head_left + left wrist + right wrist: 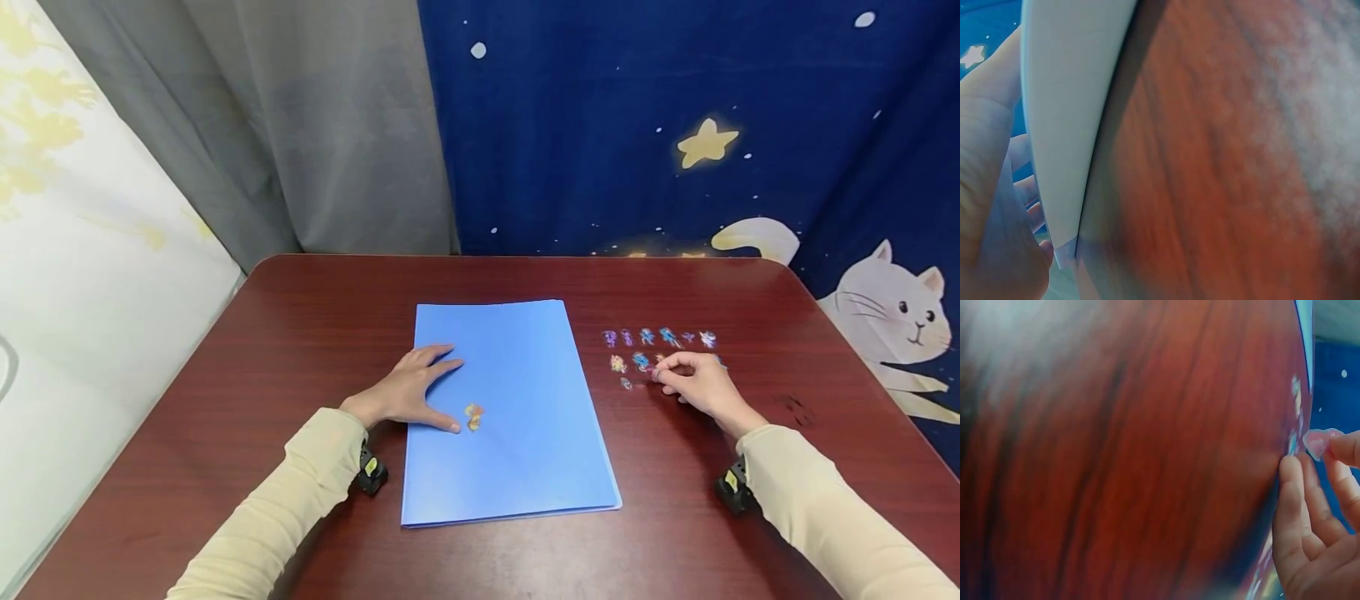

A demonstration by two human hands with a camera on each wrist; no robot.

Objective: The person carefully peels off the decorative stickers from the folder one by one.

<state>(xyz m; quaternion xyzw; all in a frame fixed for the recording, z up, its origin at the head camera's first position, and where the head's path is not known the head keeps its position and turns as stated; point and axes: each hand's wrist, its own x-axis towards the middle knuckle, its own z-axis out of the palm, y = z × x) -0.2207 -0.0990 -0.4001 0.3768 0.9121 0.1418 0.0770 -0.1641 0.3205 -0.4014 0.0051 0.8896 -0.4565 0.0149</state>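
Observation:
A blue folder [517,358] lies closed on the table. My left hand [411,387] rests on its left side with the fingers spread. Close to that thumb is a small yellow-orange sticker [473,417] on the cover. To the right of the folder, my right hand [701,383] pinches a small clear-edged pink sticker [1317,444] between thumb and forefinger, just over the table. Beneath and beside this hand lie small colourful character stickers [647,337] in rows; the hand hides some of the lower ones.
The dark red wooden table [322,308] has a rounded far edge against a grey curtain [352,125] and a blue curtain [570,125]. Some small dark marks [797,408] show on the tabletop right of the right hand. A black wrist camera [733,487] sits under the right cuff.

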